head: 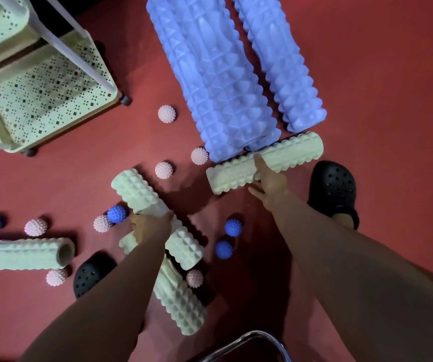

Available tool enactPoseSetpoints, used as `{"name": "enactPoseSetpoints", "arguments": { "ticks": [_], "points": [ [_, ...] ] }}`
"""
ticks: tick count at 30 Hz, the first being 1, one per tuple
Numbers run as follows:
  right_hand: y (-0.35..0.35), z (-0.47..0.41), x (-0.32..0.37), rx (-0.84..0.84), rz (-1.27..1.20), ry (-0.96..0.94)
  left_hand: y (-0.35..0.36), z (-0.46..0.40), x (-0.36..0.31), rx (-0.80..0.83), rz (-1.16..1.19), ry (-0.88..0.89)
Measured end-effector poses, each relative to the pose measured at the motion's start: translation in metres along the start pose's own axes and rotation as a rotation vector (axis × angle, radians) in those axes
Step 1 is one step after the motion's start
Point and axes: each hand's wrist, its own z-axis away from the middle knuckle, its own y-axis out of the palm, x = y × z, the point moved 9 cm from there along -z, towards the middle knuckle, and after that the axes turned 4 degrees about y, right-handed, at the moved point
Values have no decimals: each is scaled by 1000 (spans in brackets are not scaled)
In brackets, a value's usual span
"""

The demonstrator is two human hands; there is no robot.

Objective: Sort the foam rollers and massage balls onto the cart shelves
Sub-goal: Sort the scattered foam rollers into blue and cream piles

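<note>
Red floor [382, 74] is filling the whole view, and all the things are lying on it. The right hand [271, 182] is gripping a pale green foam roller [265, 163] near its middle, fingers curled over the top and the thumb on the near side; this roller is lying across the near ends of two long blue foam rollers [218, 82], which are lying side by side and running away toward the top of the view. The left hand [151, 227] is holding a second pale green roller [155, 218] around its middle, with the fingers wrapped around it; this roller is lying diagonally and is crossing over a third pale green roller [181, 301] below it. A fourth pale green roller [22, 253], with its hollow end showing, is lying at the left edge. Pink spiky massage balls [167, 114] and blue spiky massage balls [117, 214] are lying scattered around the rollers, some touching each other near the left hand, others apart. The cart [50, 100], pale green with perforated shelves and small wheels, is standing at the upper left, well apart from both hands. Black clogs are showing too: one [334, 189] just beside the right forearm, the other [90, 274] near the left forearm. A bent chrome tube [249, 338] is showing at the bottom edge.
</note>
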Motion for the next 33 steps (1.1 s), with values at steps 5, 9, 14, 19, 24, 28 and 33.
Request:
{"name": "enactPoseSetpoints", "arguments": {
  "ticks": [5,9,14,19,24,28,33],
  "points": [
    [-39,13,10,-320,99,-4,5,-2,4,-16,45,-44],
    [-95,42,96,-883,197,-446,7,-1,4,-33,1,-80],
    [-63,-1,218,-532,635,-744,12,-14,9,0,-15,-82],
    [-50,-40,235,-328,930,-614,14,-25,18,34,64,-105],
    [-41,-40,222,-308,873,-688,19,-41,33,35,135,-92],
    [-22,-41,211,-174,798,-722,21,-46,37,47,151,-82],
    [-9,-43,201,-72,790,-665,27,-59,47,70,171,-93]
  ]
}}
